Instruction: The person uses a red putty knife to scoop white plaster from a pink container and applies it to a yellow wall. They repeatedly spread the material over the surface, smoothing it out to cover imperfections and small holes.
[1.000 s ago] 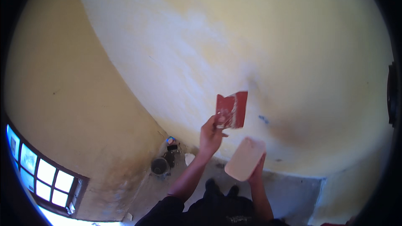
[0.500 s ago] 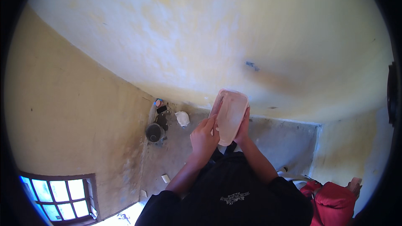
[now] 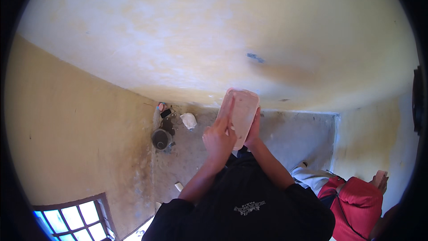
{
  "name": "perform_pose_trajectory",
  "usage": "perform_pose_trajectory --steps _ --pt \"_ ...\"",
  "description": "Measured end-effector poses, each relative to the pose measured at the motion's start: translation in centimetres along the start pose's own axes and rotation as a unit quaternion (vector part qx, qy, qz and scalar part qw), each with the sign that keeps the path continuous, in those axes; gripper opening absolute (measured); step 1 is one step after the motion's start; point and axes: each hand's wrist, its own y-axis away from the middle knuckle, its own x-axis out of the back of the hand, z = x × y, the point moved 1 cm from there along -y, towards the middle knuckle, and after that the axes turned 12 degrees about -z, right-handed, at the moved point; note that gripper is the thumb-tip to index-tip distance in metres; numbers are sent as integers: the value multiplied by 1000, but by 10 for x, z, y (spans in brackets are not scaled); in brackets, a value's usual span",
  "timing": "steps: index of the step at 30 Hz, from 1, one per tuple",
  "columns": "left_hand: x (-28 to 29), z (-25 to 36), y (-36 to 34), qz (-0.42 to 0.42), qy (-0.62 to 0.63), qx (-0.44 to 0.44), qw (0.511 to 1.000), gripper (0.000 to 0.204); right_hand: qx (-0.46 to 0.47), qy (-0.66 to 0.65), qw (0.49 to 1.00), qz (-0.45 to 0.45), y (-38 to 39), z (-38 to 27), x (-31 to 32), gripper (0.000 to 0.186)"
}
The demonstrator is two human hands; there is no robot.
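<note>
Down came the left grip [image 3: 219, 140] (its hold unclear), meeting the tray [image 3: 246, 112] clasped by the right grip [image 3: 255, 129] just beside it.

Pale printed lettering [image 3: 249, 208], small beside an emblem, on the wearer's black shirt [image 3: 267, 187]

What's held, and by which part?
Right hand holds the pink tray by its right side; whether the left hand grips anything can't be told.
</note>
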Motion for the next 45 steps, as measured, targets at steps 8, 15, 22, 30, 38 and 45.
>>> perform_pose_trajectory --steps 8,15,22,30,38,45 --pt "-17 0 5 -22 18 -95 995 28 -11 15 999 36 -2 -1 8 80" --pt "-19 -11 -12 -4 -29 -49 998 32 -9 15 1000 18 -5 6 5 76" --pt "-15 -3 -4 -25 7 -117 993 34 -7 44 999 27 -5 -3 -4 73" --pt "-2 -9 -22 -42 47 -164 985 36 -46 25 998 34 -1 -6 3 74" --pt "1 -7 -12 -102 78 -159 979 29 -44 56 997 -4 6 -25 -10 76" --pt "7 10 -18 -15 43 -82 996 20 -40 93 995 7 -4 -23 -19 76"
